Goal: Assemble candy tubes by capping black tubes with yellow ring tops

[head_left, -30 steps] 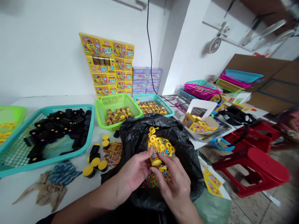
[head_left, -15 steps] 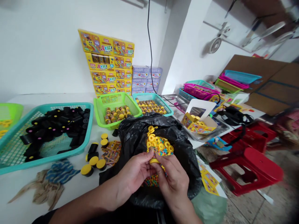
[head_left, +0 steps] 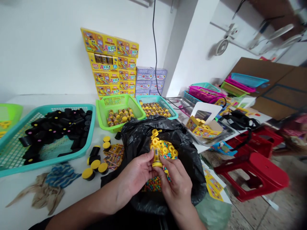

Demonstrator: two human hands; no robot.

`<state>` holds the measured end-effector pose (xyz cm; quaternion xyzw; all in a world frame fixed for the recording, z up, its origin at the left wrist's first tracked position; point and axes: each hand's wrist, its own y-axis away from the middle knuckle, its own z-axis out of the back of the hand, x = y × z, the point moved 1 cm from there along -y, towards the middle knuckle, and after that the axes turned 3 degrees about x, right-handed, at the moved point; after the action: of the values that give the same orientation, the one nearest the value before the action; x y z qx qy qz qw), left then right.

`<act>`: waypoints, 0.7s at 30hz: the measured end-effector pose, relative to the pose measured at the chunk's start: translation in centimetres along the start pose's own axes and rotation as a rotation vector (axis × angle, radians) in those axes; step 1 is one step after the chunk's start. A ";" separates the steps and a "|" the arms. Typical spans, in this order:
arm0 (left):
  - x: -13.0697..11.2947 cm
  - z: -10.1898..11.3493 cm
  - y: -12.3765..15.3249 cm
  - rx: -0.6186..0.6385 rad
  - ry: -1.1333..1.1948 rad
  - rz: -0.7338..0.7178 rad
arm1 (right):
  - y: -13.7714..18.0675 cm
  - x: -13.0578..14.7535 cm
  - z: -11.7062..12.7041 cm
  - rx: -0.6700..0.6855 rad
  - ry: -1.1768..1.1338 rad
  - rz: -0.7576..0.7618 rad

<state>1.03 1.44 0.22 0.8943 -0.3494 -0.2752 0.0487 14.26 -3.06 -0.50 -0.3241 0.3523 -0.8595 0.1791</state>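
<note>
Between my two hands is a small jar (head_left: 157, 156) with a yellow lid and a printed yellow-brown label, its lid end turned toward me. My left hand (head_left: 135, 174) closes on its left side with thumb and fingers. The fingers of my right hand (head_left: 177, 179) grip its right side. Both hands are over a container lined with a black plastic bag (head_left: 192, 163). In the bag lie loose yellow ring-shaped caps (head_left: 155, 141) and many small coloured balls (head_left: 153, 185), partly hidden by my hands.
At left, a teal basket (head_left: 92, 137) holds black cups; black cups with yellow lids (head_left: 88, 174), printed labels (head_left: 115, 153) and a rag (head_left: 62, 175) lie nearby. Behind the bag, a green basket (head_left: 103, 123) and blue basket (head_left: 175, 115) hold filled jars. A red stool (head_left: 263, 172) stands right.
My fingers have shifted on the jar, and more of its label now shows between them. The view has moved slightly. The surrounding things stay in place.
</note>
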 end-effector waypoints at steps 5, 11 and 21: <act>0.6 0.5 0.2 -0.027 -0.068 -0.018 | -0.1 0.1 0.1 0.020 -0.045 0.004; 0.7 0.8 0.3 -0.015 -0.091 -0.019 | 0.0 0.1 0.2 0.018 -0.055 0.027; 0.8 0.3 0.9 0.001 -0.070 -0.016 | -0.2 0.1 0.6 -0.016 -0.144 -0.040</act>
<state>0.86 0.33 -0.10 0.8870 -0.3439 -0.3064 0.0338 14.59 -3.22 -0.02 -0.3936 0.3386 -0.8346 0.1841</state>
